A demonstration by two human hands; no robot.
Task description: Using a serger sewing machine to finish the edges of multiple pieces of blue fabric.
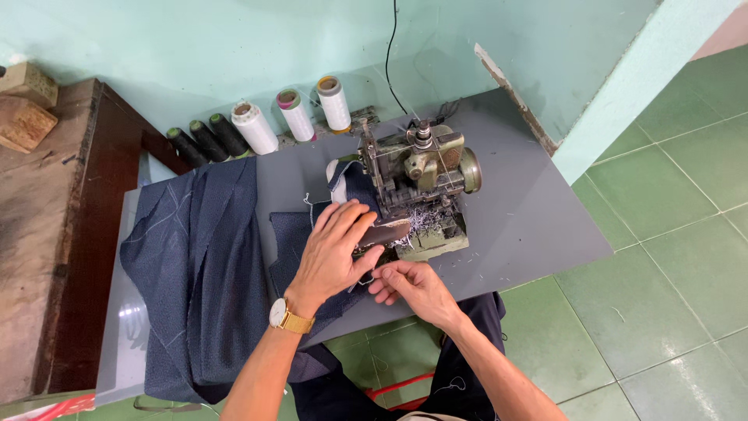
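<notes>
Navy cloth [204, 257] with faint chalk lines lies draped over the left part of the grey table [538, 226] and hangs off its near edge; a smaller piece of the same cloth [294, 243] runs from under the hands toward the sewing machine [417, 187].

Left hand [336, 253]: laid flat, palm down, fingers spread and extended, pressing the cloth against the table right at the front of the machine. It pins rather than grasps; nothing is closed inside it. A gold wristwatch [280, 315] sits on that wrist.

Right hand [409, 286]: just beside the left, at the near edge of the table, fingers curled in a pinch. It appears to hold the cloth edge or a thread, but which one is too small to tell.

Machine: an old greenish overlock type, with thread clippings [422, 220] piled on its bed near the needle area.

Behind it against the wall stand three dark thread cones [207, 140] and three white thread cones [294, 114]. A black cable [389, 54] runs up the wall.

Judgement of step: the cloth edge is being lined up and held at the feed point, stitching either about to begin or paused.

Judgement of requirement: the next move calls for the flat hand to keep the cloth taut and straight while the pinching hand steers the edge, with fingertips kept away from the needle and cutter.
</notes>
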